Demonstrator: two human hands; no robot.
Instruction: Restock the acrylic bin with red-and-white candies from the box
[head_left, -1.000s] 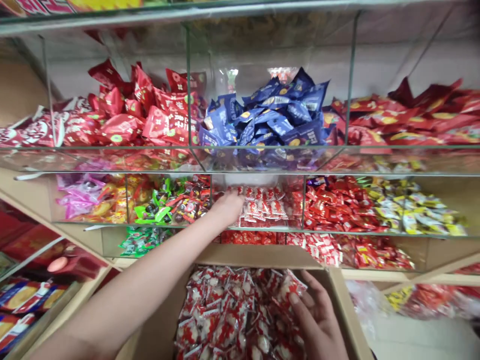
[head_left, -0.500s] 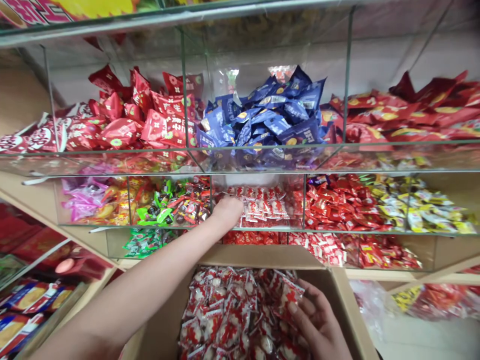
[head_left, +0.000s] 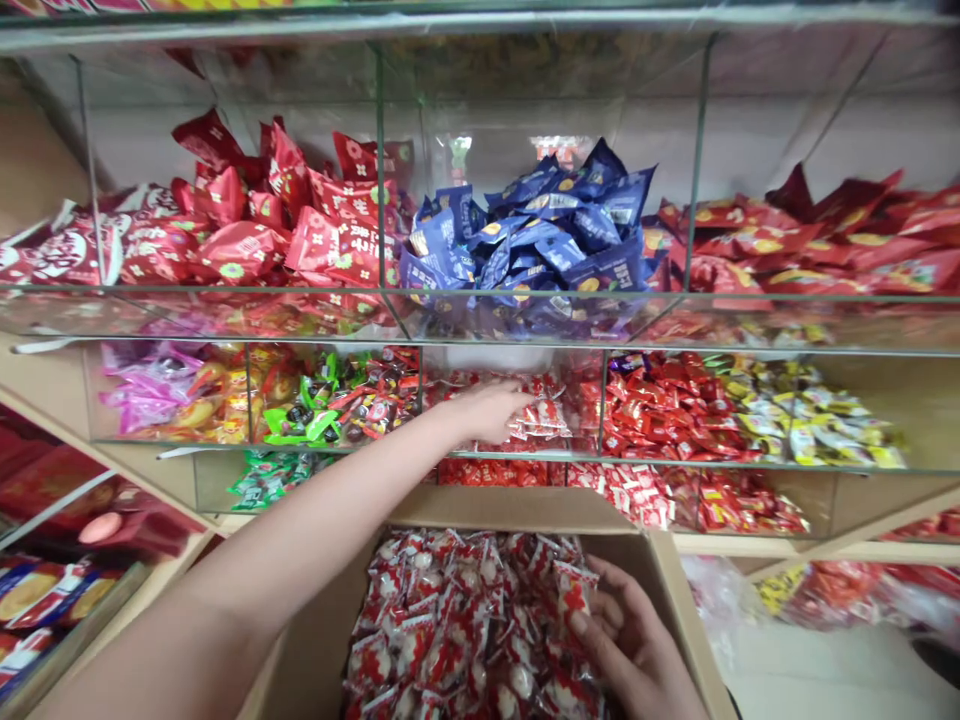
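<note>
My left hand (head_left: 491,410) reaches into the middle compartment of the lower glass shelf. Its fingers stretch out to the right, flat over the small red-and-white wrapped candies (head_left: 544,418) laid there. Below, an open cardboard box (head_left: 517,508) is filled with similar clear-wrapped candies (head_left: 442,610) with red and white print. Inside the box's right side, my right hand (head_left: 634,640) pinches one wrapped candy (head_left: 574,592) between thumb and fingers. Part of the left fingertips is blurred.
Blue packets (head_left: 536,235) fill the upper shelf's middle, between red packets (head_left: 247,215) and more red packets (head_left: 810,240). Glass dividers and a front glass ledge (head_left: 517,318) stand above my left hand. Red candies (head_left: 660,405) and green-wrapped candies (head_left: 319,405) flank its compartment.
My left hand has moved right across the candies, going from a curled shape to stretched fingers. My right hand still holds its candy in the box. The view has shifted slightly.
</note>
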